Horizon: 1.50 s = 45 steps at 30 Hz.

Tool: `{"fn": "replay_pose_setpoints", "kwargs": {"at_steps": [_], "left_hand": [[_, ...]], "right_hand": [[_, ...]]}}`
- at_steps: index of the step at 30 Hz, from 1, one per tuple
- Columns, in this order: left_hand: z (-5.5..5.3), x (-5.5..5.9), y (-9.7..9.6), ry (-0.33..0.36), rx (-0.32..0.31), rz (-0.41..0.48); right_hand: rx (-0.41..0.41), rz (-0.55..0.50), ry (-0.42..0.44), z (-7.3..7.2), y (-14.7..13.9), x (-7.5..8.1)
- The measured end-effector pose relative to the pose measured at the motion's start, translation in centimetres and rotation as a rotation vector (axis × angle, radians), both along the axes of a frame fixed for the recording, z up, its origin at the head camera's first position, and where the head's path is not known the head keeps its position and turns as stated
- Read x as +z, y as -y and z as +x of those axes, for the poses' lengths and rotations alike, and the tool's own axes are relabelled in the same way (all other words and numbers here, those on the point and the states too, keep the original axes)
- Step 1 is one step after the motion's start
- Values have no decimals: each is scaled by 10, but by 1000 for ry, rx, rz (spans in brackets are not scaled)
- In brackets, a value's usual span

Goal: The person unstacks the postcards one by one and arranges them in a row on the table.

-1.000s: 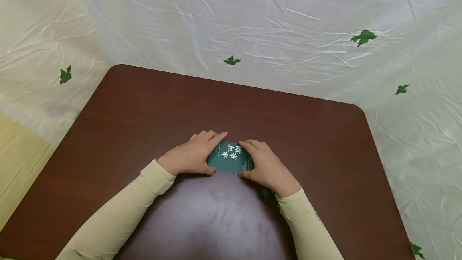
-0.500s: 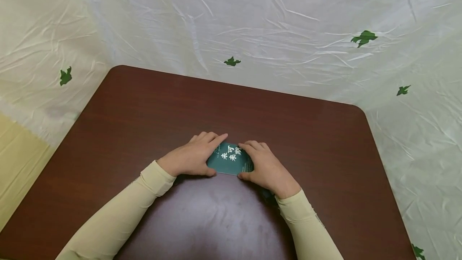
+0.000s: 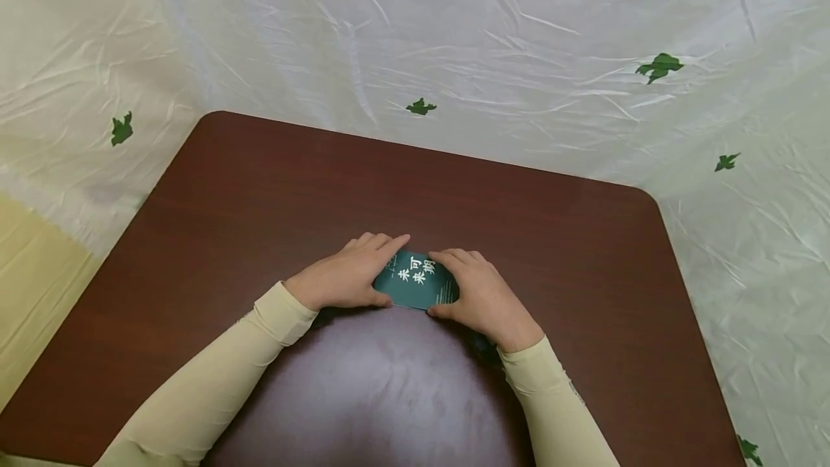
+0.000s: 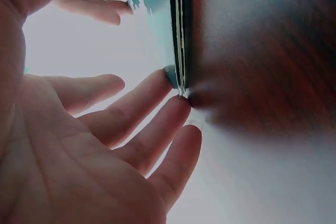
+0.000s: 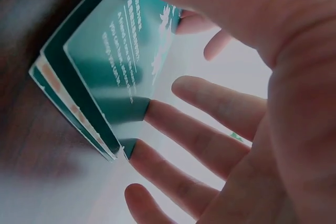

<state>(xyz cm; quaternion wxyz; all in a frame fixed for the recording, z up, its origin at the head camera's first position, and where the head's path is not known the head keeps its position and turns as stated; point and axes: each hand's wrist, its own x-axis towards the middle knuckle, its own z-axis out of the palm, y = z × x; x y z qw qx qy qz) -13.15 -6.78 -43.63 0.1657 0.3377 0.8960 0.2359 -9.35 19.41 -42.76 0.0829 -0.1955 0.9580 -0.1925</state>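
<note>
A small teal notebook [image 3: 413, 292] with white characters on its cover lies between both hands near the middle of the table. My left hand [image 3: 346, 278] holds its left end, thumb at the near edge and forefinger along the far edge. At the opposite end, my right hand [image 3: 483, 300] grips it the same way. The left wrist view shows fingertips against the layered side of the notebook [image 4: 181, 35]. In the right wrist view, the notebook's corner [image 5: 100, 72] is slightly fanned, with cream layers between the teal ones; two fingertips touch its edge.
The dark red-brown table [image 3: 311, 179] has rounded far corners. White cloth [image 3: 519, 78] with green leaf shapes hangs behind it and along its sides. A dark item [image 3: 483, 349] shows partly beneath the right wrist. A glossy, paler round area [image 3: 382, 395] lies between the forearms.
The head view has shifted slightly. Both hands keep their hold on the notebook, with almost no movement.
</note>
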Motion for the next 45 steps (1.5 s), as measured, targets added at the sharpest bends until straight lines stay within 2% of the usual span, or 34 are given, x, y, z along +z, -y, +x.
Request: {"fn": "replay_pose_setpoints", "kwargs": {"at_steps": [7, 12, 18, 24, 30, 33, 40, 45], "left_hand": [[0, 0, 8, 30, 30, -6], [-5, 5, 14, 20, 58, 25], [-16, 17, 36, 22, 117, 25], [-35, 27, 66, 14, 174, 17], [-53, 23, 95, 70, 264, 0], [-61, 21, 108, 89, 305, -4], [-82, 14, 126, 127, 344, 48], [-88, 5, 131, 182, 354, 75]], "right_hand": [[24, -32, 16, -4, 4, -5], [48, -19, -27, -14, 12, 3], [80, -19, -30, -35, 32, 11], [107, -8, -94, -61, 66, 17], [149, 71, -138, -83, 102, 12], [162, 78, -138, -94, 118, 7], [162, 87, -125, -117, 136, -4], [170, 87, -88, -124, 138, -12]]}}
